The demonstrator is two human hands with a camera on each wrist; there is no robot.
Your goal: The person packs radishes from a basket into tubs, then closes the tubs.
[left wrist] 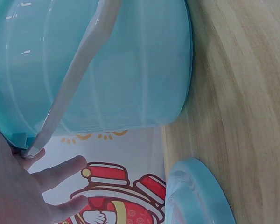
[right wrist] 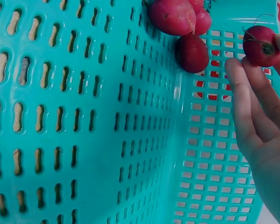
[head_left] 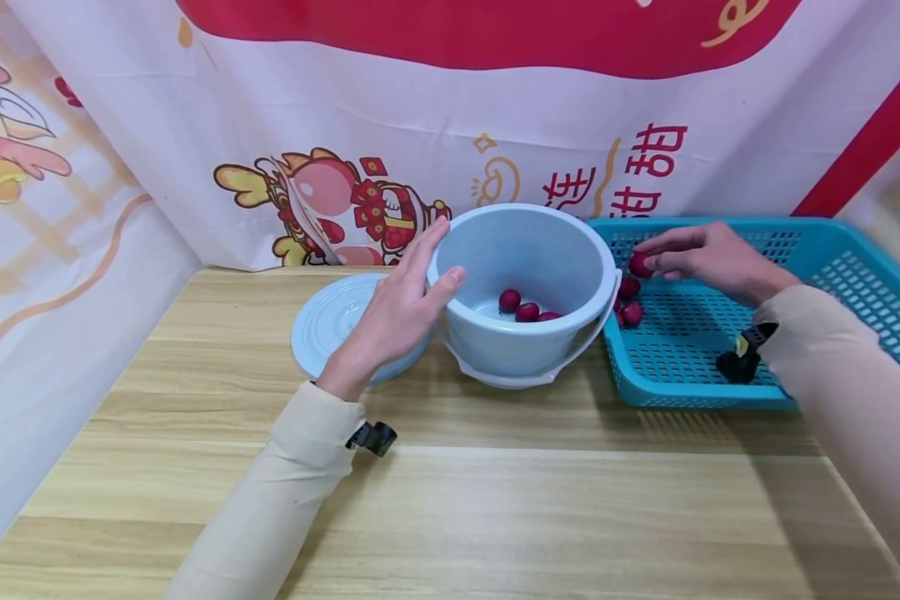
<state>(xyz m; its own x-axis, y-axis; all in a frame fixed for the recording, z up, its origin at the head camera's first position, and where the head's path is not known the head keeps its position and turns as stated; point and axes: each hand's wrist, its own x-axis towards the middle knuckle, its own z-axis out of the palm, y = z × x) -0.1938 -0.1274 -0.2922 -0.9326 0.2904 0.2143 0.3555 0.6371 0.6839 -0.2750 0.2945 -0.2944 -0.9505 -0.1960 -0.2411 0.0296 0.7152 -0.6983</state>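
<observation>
My left hand (head_left: 393, 321) rests on the left rim of a light blue bucket (head_left: 506, 350), thumb across the rim and fingers straight along the outside. In the left wrist view, those fingers spread beside the handle (left wrist: 72, 79) where it joins the bucket. Several red radishes (head_left: 527, 312) lie at the bucket's bottom. Above the left end of a teal basket (head_left: 690, 398), my right hand (head_left: 720, 260) pinches a radish (right wrist: 261, 45) between thumb and fingertips; its stem end shows in the right wrist view. More radishes (right wrist: 191, 53) sit together in the basket's corner below it.
A round light blue lid (head_left: 330, 321) lies on the wooden table (head_left: 450, 508), left of the bucket and partly behind my left hand. A printed white cloth (head_left: 390, 100) hangs behind everything. The basket's left wall stands close beside the bucket.
</observation>
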